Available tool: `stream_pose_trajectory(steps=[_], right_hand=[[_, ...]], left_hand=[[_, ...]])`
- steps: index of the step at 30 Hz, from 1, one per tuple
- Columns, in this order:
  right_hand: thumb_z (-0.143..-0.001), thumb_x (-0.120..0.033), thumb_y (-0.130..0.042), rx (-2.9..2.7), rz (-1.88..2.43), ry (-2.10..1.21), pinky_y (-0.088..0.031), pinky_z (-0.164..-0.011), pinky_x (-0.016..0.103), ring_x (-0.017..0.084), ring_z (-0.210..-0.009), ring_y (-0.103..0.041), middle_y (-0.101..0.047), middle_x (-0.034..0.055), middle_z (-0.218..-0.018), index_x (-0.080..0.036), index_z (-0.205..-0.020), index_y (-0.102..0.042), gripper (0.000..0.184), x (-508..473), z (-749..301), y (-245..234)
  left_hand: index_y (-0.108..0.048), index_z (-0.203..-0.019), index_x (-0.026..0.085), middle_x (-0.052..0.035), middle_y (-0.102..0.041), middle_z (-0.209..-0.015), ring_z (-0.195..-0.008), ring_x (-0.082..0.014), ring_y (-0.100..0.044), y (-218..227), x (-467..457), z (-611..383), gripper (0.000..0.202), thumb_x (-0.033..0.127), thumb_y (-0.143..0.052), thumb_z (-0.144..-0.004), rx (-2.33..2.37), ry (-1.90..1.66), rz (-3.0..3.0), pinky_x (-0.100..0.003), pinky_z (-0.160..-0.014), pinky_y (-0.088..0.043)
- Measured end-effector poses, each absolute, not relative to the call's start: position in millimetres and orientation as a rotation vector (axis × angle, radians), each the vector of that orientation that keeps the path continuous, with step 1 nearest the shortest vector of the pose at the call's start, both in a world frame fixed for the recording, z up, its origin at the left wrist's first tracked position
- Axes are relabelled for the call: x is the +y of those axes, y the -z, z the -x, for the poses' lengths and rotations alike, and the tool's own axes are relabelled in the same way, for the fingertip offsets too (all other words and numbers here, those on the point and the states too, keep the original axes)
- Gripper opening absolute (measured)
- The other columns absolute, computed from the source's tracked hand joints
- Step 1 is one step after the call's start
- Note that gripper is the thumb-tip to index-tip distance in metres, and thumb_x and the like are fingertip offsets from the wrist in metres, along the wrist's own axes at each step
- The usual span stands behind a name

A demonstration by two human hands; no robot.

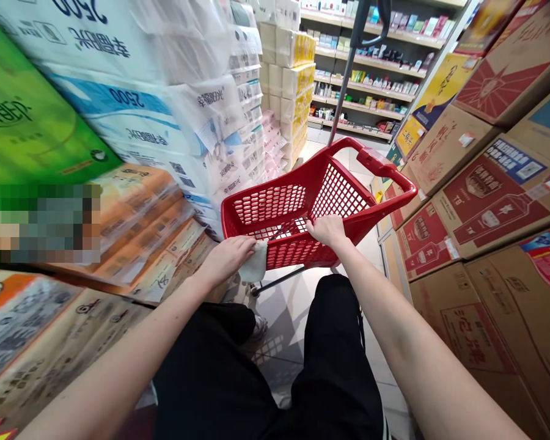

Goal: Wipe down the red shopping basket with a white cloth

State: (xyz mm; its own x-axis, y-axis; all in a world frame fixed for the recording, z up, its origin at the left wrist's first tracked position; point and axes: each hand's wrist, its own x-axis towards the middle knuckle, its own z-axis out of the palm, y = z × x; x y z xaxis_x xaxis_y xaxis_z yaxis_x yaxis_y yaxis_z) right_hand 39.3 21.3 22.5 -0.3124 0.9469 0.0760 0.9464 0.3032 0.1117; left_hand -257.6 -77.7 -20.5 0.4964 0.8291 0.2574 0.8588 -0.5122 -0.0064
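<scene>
A red plastic shopping cart (293,205) with lattice sides is in front of me, tilted in the picture. My left hand (229,260) presses a white cloth (255,264) against the cart's near left corner, its fingers closed together over the rim. The cloth hangs down outside the basket. Further right, my right hand (327,231) is wrapped round the near rim of the cart, fingers curled inward. The cart's red handle (380,164) rises at the far right end. Through the lattice I see the floor.
Stacked tissue packs (137,110) line the left side, with orange packs (137,220) lower down. Cardboard cartons (490,183) are piled along the right. Shelves of small goods (362,73) stand behind. A dark upright pole (343,91) rises beyond the cart. Pale tiled floor (279,354) lies below.
</scene>
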Motion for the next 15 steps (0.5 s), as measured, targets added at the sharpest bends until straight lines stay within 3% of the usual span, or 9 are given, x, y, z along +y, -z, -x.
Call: stream_pose_trajectory(steps=[1, 3, 7, 10, 15], right_hand=[[-0.097, -0.047, -0.024, 2.529, -1.840, -0.203, -0.041, -0.076, 0.033, 0.026, -0.089, -0.068, -0.074, 0.0153, -0.092, -0.013, -0.091, -0.077, 0.063, 20.4, -38.8, -23.2], [-0.098, -0.047, -0.022, 2.521, -1.840, -0.183, -0.041, -0.077, 0.033, 0.026, -0.090, -0.067, -0.074, 0.0154, -0.094, -0.014, -0.093, -0.077, 0.064, 19.4, -38.6, -24.5], [-0.098, -0.048, -0.022, 2.521, -1.831, -0.163, -0.041, -0.078, 0.032, 0.026, -0.092, -0.067, -0.074, 0.0154, -0.095, -0.014, -0.093, -0.077, 0.064, 19.7, -41.3, -26.9], [-0.098, -0.049, -0.022, 2.525, -1.808, -0.152, -0.041, -0.078, 0.032, 0.026, -0.091, -0.067, -0.074, 0.0155, -0.094, -0.014, -0.092, -0.077, 0.066, 20.9, -44.8, -28.6], [-0.098, -0.052, -0.019, 2.541, -1.774, -0.146, -0.041, -0.076, 0.032, 0.026, -0.090, -0.067, -0.074, 0.0151, -0.094, -0.014, -0.092, -0.077, 0.069, 23.8, -49.8, -28.0]], left_hand=[[-0.049, -0.122, 0.017, -0.0134, -0.060, -0.124, -0.116, -0.0244, -0.056, 19.9, -75.3, 249.5, 0.030, 0.029, -0.037, -0.097, -1.457, 0.347, 2.593, -0.039, -0.097, -0.043], [-0.046, -0.125, 0.017, -0.0119, -0.062, -0.119, -0.107, -0.0209, -0.060, 20.6, -69.9, 233.9, 0.031, 0.020, -0.036, -0.096, -1.492, 0.270, 2.606, -0.034, -0.087, -0.048], [-0.049, -0.109, 0.016, -0.0078, -0.062, -0.099, -0.083, -0.0181, -0.062, 28.9, -63.9, 221.7, 0.019, 0.018, -0.035, -0.096, -1.575, 0.157, 2.593, -0.029, -0.065, -0.046], [-0.051, -0.101, 0.015, -0.0077, -0.061, -0.091, -0.079, -0.0205, -0.060, 36.2, -64.8, 229.2, 0.018, 0.019, -0.034, -0.097, -1.486, 0.150, 2.543, -0.033, -0.068, -0.044], [-0.053, -0.107, 0.014, -0.0092, -0.062, -0.095, -0.087, -0.0231, -0.058, 45.9, -71.1, 254.5, 0.020, 0.019, -0.036, -0.097, -1.402, 0.154, 2.465, -0.038, -0.080, -0.041]])
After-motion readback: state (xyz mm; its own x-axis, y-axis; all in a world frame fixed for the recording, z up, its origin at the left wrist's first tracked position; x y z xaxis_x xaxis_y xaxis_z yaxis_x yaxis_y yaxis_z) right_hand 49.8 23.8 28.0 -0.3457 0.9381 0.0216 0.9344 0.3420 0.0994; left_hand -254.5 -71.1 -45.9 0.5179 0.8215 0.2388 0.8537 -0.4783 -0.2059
